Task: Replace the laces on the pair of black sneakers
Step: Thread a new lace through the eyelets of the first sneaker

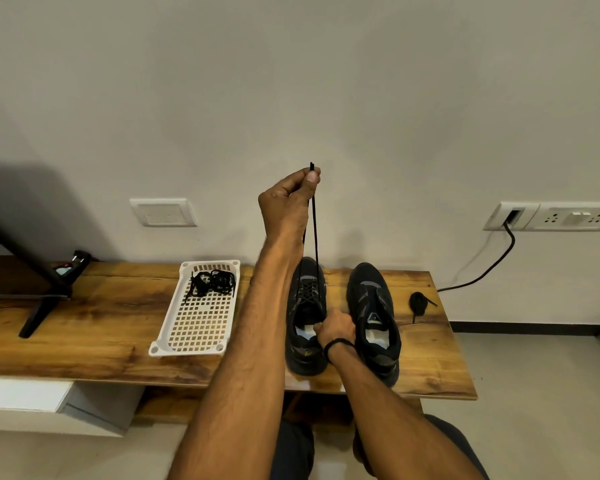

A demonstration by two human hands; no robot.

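Two black sneakers stand side by side on the wooden bench (84,317). The left sneaker (305,355) carries a crossed black lace (315,230), whose two ends run straight up. My left hand (286,202) is raised high above that shoe and pinches both lace ends between thumb and fingers. My right hand (335,329) grips the left sneaker at its opening. The right sneaker (373,306) shows no lace. A tangle of black laces (213,282) lies in the white basket (194,344). One coiled black lace (418,301) lies on the bench right of the shoes.
A television stand leg (39,313) and screen edge occupy the bench's left end. A black cable (489,268) hangs from a wall socket (548,216) at the right. A switch plate (163,212) is on the wall behind. My knees are under the bench's front edge.
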